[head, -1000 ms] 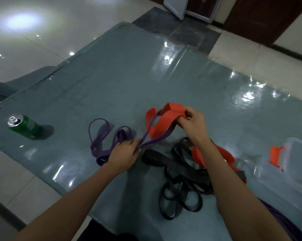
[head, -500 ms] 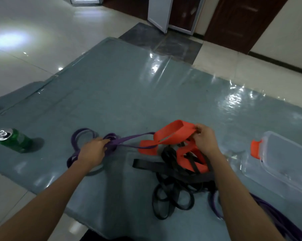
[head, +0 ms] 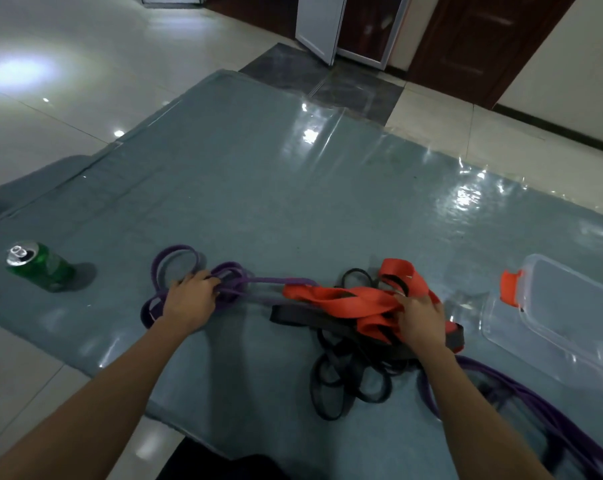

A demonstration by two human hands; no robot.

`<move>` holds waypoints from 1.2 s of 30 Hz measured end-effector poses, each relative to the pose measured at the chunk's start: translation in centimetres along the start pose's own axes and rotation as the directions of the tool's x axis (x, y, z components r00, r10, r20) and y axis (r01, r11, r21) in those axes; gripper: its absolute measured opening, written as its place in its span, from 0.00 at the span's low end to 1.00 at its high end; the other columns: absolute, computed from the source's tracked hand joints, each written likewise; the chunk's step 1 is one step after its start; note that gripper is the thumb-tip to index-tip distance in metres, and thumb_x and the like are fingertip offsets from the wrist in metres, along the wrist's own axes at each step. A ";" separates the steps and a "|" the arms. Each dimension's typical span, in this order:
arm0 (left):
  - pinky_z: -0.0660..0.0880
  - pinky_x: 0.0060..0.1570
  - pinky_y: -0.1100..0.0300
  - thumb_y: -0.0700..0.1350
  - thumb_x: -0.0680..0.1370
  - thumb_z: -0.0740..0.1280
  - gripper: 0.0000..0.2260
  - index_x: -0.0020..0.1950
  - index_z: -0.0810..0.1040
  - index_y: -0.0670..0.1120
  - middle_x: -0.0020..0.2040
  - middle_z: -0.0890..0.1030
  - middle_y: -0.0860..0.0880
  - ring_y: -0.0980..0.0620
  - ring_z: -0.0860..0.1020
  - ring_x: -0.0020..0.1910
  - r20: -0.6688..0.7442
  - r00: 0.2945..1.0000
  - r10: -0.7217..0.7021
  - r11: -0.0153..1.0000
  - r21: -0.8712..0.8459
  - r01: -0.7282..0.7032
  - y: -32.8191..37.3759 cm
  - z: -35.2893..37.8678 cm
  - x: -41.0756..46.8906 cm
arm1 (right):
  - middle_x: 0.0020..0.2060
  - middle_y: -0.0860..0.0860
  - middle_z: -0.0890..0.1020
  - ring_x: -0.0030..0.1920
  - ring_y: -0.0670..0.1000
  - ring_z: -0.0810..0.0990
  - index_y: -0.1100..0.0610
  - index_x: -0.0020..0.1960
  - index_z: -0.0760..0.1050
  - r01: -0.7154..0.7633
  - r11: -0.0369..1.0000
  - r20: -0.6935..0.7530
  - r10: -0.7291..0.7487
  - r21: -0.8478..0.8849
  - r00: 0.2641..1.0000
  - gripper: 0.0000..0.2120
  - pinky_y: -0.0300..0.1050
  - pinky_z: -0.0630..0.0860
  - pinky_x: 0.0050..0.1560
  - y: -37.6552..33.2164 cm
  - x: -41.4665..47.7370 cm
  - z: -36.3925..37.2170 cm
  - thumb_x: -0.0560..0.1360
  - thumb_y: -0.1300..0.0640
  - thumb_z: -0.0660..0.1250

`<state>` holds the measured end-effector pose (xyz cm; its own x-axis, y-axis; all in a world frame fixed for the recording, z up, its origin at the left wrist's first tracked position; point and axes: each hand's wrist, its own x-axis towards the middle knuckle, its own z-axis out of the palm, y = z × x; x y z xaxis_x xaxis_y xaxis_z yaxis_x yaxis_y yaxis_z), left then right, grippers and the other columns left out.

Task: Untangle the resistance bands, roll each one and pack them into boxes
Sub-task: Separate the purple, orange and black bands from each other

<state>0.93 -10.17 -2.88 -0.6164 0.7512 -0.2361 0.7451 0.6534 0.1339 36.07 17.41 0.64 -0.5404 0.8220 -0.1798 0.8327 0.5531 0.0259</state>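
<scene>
Change since a moment ago: our right hand (head: 419,320) has brought the orange band (head: 348,299) down from a raised loop onto the tangle. Our left hand (head: 189,299) stays out to the left.
Left hand: the fingers are curled round bunched loops of the purple band (head: 269,281), low on the desk (head: 293,188). One taut strand runs rightward from them into the orange folds.
Right hand: the fingers are closed on the orange band, holding it against the black bands (head: 345,379) beneath.
Why held so: we judge the hands are drawing apart so the purple strand slides out of the orange one. The right hand anchors the heap so it does not drag along.
Where the bands are: all three colours are tangled near the desk's front middle. A second purple band (head: 518,393) trails away at lower right, beside our right forearm.
Box: a clear plastic box (head: 570,306) with an orange latch (head: 510,287) lies just to the right of the tangle, handy for packing.
Also present: a green drinks can (head: 38,266) stands upright at far left, well apart.
Progress: we judge this is early, with nothing rolled or packed yet.
</scene>
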 end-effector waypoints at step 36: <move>0.73 0.63 0.48 0.45 0.84 0.57 0.23 0.79 0.61 0.56 0.78 0.65 0.50 0.44 0.71 0.71 0.062 0.990 0.125 0.992 -0.042 -0.123 2.8 1.9 -3.8 | 0.49 0.47 0.85 0.51 0.52 0.83 0.48 0.54 0.80 0.668 0.618 -0.400 -0.535 0.414 0.744 0.16 0.51 0.77 0.54 -15.7 3.1 -5.8 0.68 0.61 0.72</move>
<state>5.89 -11.37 -3.41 -0.5013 0.8198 -0.2769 0.8038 0.5597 0.2018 20.66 12.07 5.40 -0.8961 0.3695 0.2459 0.2037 0.8347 -0.5116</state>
